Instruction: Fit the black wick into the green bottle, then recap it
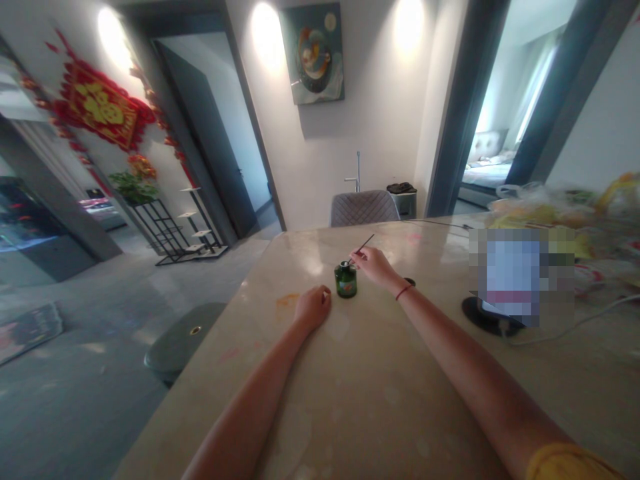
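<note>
Pale, glossy stone makes up the table [360,387], which runs away toward a white wall with a painting [314,53] and a padded chair [363,208] at the far end. On the right hand [374,263], the fingers [359,253] are pressed together at their tips, pinching a thin dark stick [365,244] that slants up and away to the right. Its lower end sits at the mouth of a small green jar [345,280], which stands upright on the table just left of that hand; whether the tip is actually inside the jar is too small to tell. The jar's top looks open, and no lid shows anywhere nearby. A red cord [404,291] circles the right wrist. The left hand [313,307] rests on the table just beside the jar, on its near left and not touching it, with its fingers [325,293] curled under into a loose fist (if anything is tucked inside, it is hidden). Beyond that fist an orange smear [287,301] marks the stone. So far, as I judge it, the stick has reached the jar and nothing else on the surface shows work done with it. Farther right a black round base [487,319] sits under a blurred-out object, a white cable [590,317] trails past it, and crinkled bags [565,207] pile up at the far corner. A round stool [183,343] stands off the table's left edge.
</note>
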Available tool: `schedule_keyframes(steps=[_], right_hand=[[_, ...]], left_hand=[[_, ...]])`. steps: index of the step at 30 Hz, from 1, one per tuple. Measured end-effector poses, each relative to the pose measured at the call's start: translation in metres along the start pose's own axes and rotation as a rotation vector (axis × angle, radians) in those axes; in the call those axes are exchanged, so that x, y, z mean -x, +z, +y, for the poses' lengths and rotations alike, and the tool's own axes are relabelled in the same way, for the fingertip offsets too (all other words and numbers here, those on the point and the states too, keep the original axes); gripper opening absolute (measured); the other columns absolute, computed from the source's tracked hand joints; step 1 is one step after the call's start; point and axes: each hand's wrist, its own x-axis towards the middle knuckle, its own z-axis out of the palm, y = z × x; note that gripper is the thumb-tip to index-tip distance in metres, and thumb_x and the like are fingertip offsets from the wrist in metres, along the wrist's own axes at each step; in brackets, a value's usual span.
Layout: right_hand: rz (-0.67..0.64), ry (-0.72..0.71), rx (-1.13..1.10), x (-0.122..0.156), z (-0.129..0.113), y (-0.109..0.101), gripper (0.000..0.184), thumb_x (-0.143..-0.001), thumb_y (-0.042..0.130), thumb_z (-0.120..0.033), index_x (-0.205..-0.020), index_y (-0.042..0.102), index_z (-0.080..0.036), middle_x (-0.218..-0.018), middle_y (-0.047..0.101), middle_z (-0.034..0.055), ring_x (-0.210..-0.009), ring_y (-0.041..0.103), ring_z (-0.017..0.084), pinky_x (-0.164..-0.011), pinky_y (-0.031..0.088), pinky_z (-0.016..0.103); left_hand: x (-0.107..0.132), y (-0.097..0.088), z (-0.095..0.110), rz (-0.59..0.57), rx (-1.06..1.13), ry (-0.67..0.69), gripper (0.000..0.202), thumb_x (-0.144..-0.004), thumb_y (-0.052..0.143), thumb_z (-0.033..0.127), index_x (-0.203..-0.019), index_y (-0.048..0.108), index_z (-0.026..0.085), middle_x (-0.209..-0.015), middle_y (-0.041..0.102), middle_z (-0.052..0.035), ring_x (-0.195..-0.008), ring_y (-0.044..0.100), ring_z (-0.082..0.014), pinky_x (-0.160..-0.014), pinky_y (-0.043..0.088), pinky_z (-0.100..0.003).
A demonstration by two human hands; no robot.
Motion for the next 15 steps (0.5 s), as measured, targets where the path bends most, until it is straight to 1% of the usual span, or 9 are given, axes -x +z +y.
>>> schedule_keyframes(steps=[5,7,11,15], right_hand=[[-0.015,-0.071,0.118,0.003,-0.009,-0.002,0.022,-0.084,0.046,-0.026,-0.083,0.065,-0.015,-0.079,0.069,0.0078,-0.073,0.063,0.015,-0.066,0.044,0.022],[-0.027,-0.073,0.156,0.004,-0.011,-0.001,0.022,-0.084,0.047,-0.026,-0.083,0.065,-0.014,-0.081,0.069,0.0085,-0.075,0.063,0.015,-0.069,0.044,0.023],[-0.037,-0.040,0.159,0.004,-0.012,0.000,0.022,-0.084,0.047,-0.026,-0.084,0.065,-0.014,-0.081,0.069,0.0083,-0.074,0.062,0.015,-0.068,0.043,0.022],[-0.018,-0.054,0.145,0.003,-0.012,-0.003,0.022,-0.085,0.045,-0.026,-0.083,0.065,-0.015,-0.081,0.068,0.0074,-0.074,0.062,0.014,-0.068,0.043,0.022]], left_hand=[[0.001,-0.002,0.002,-0.012,0.003,-0.025,0.023,-0.082,0.042,0.028,-0.097,0.059,0.021,-0.085,0.064,-0.0032,-0.079,0.058,-0.0145,-0.071,0.039,-0.024],[0.001,-0.002,0.003,-0.007,0.002,-0.023,0.023,-0.083,0.042,0.027,-0.096,0.059,0.021,-0.085,0.064,-0.0032,-0.079,0.058,-0.0147,-0.071,0.039,-0.024],[0.002,-0.004,0.004,-0.017,0.000,-0.029,0.022,-0.082,0.043,0.027,-0.097,0.059,0.021,-0.085,0.064,-0.0033,-0.080,0.058,-0.0151,-0.072,0.039,-0.025],[0.002,-0.004,0.004,-0.013,0.003,-0.022,0.023,-0.082,0.042,0.026,-0.097,0.059,0.021,-0.085,0.064,-0.0038,-0.080,0.057,-0.0150,-0.073,0.039,-0.025]])
